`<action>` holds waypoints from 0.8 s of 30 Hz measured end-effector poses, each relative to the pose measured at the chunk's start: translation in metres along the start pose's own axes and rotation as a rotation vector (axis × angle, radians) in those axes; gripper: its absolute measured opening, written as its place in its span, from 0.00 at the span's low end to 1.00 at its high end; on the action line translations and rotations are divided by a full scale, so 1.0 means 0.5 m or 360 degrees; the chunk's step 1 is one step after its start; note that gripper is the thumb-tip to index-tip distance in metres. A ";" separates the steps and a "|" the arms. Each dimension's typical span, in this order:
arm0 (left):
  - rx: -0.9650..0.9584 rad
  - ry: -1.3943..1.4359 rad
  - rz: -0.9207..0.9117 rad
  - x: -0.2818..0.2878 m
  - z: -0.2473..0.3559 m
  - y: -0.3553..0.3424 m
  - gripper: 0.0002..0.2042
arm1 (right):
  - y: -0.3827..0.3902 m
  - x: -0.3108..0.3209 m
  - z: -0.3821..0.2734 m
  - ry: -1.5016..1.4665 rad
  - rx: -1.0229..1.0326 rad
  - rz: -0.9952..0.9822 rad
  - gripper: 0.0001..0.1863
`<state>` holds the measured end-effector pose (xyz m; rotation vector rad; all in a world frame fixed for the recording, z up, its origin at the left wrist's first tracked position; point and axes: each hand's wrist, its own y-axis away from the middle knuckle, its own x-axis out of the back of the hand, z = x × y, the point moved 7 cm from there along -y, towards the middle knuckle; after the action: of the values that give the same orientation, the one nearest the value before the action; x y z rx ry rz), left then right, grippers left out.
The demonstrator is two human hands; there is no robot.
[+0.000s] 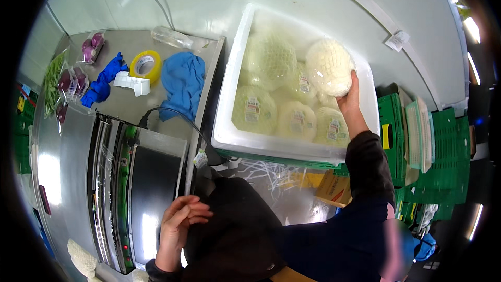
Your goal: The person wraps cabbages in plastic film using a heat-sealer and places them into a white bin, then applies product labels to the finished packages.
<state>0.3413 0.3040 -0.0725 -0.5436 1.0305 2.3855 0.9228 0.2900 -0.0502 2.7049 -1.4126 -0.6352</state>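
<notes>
My right hand (pixel 350 102) reaches over the white foam box and grips a round, pale cabbage (pixel 329 67) from its right side. A white foam net and shiny clear film cover that cabbage. Beneath and beside it in the foam box (pixel 276 149) lie several film-wrapped, pale green cabbages (pixel 251 109), some bearing white labels. Contact between the held cabbage and those under it cannot be made out. Low in the view, my left hand (pixel 180 223) is beside the wrapping machine (pixel 151 193), fingers loosely bent and apart, with nothing in it.
On the steel table (pixel 62 151) lie yellow tape (pixel 145 66), a blue cloth (pixel 182 81), blue gloves (pixel 106 79), and bagged purple vegetables (pixel 93 47). A black cable (pixel 177 110) crosses towards the box. Green crates (pixel 389 130) stand at right; a cardboard box (pixel 334 188) lies below.
</notes>
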 end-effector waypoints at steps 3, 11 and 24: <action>0.0065 0.0035 0.0173 0.041 -0.027 0.007 0.16 | -0.084 0.097 0.050 0.0261 0.0003 0.0332 0.37; 0.0061 0.0171 0.0532 0.117 -0.048 0.033 0.15 | -0.150 0.032 0.198 0.0140 -0.0266 -0.0108 0.34; -0.1356 0.0521 0.1645 0.324 -0.051 0.399 0.09 | -0.084 -0.195 -0.077 0.1987 0.1972 -0.0199 0.24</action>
<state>0.1014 0.2086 -0.0624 -0.8356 0.3297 3.7832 0.9206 0.3855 0.0100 2.5657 -1.2723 2.1783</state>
